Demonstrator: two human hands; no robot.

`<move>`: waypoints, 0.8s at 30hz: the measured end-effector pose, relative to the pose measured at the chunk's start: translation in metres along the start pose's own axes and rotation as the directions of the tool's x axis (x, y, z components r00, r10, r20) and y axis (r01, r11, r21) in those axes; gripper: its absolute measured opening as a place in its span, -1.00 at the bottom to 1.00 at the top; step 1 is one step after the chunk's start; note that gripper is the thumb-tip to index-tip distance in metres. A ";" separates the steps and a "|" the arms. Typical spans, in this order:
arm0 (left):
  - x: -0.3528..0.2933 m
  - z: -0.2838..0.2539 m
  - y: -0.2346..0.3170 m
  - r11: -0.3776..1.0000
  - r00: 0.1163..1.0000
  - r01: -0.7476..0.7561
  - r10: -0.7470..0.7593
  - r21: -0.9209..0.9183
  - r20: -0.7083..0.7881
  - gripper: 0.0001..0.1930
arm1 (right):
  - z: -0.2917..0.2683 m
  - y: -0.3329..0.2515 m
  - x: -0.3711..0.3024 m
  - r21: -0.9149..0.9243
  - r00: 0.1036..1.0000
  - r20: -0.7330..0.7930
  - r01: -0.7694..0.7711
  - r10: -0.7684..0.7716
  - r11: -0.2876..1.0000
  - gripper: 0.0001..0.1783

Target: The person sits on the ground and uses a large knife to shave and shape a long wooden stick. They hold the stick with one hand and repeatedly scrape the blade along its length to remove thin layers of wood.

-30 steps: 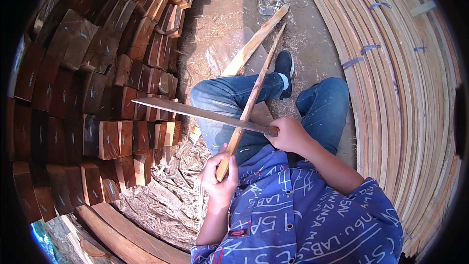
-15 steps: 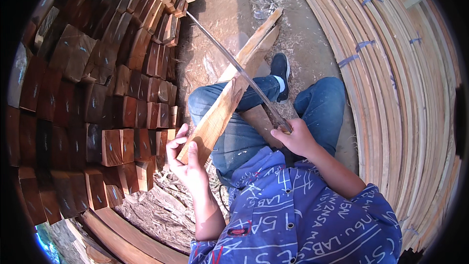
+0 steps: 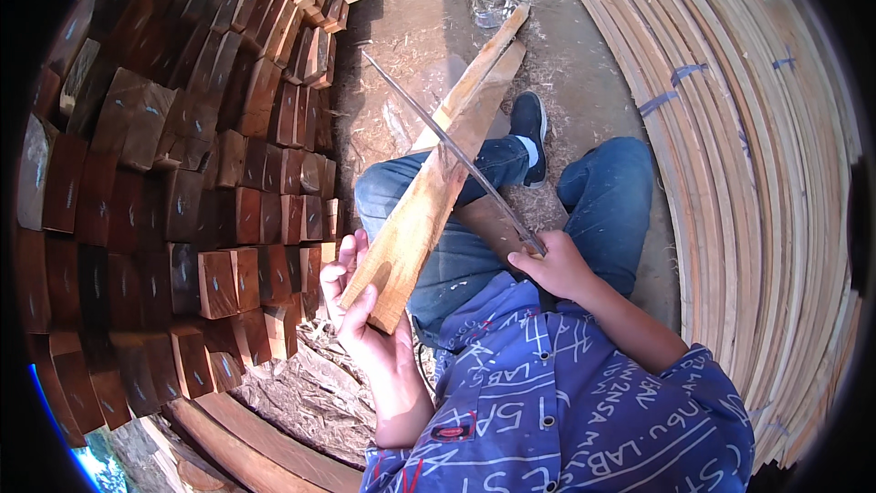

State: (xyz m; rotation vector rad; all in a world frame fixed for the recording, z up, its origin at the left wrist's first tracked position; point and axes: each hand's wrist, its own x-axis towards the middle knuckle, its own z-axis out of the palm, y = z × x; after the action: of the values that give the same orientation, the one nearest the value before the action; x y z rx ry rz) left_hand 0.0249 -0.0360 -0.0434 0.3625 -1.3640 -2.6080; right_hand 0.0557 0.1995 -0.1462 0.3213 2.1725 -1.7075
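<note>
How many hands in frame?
2. Left hand holds the near end of the wooden piece, lower centre; right hand grips the near end of the long blade, right of it. No other hand shows.

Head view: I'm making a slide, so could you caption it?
Left hand holding a board, right hand a long blade, between stacked timber and long planks.

On your left you have stacked reddish-brown timber blocks [image 3: 134, 119]; on your right, long pale wooden planks [image 3: 721, 201] with bluish strips [image 3: 658, 103]. The brown dirt floor [image 3: 579, 73] before you is part sunlit, part shaded.
</note>
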 end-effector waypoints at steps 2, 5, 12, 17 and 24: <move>-0.005 0.015 -0.002 0.999 1.000 0.005 -0.005 -0.042 -0.010 -0.67 | 0.001 -0.001 -0.001 -0.023 1.000 0.029 0.010 -0.009 1.000 -0.62; -0.004 0.011 -0.002 0.979 0.997 0.048 -0.058 -0.197 -0.044 -0.76 | 0.002 -0.003 -0.003 -0.034 0.999 0.033 0.019 -0.018 0.999 -0.62; 0.005 0.004 -0.006 0.988 0.993 0.065 -0.078 -0.143 -0.087 -0.89 | 0.004 -0.006 -0.003 -0.028 0.998 0.036 0.046 -0.045 0.999 -0.63; -0.001 0.001 -0.013 0.993 0.999 0.033 -0.036 -0.117 -0.023 -0.58 | 0.008 -0.011 -0.003 0.025 0.997 0.006 0.077 -0.077 0.997 -0.62; -0.021 0.000 -0.025 0.992 0.878 0.006 -0.066 0.128 0.474 0.01 | 0.009 -0.004 -0.006 -0.003 0.998 0.026 0.058 -0.058 0.998 -0.60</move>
State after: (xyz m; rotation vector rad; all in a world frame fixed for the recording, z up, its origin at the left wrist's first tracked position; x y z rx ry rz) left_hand 0.0435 -0.0164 -0.0613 -0.2733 -1.6771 -2.7646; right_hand 0.0610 0.1902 -0.1415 0.2353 2.1862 -1.7283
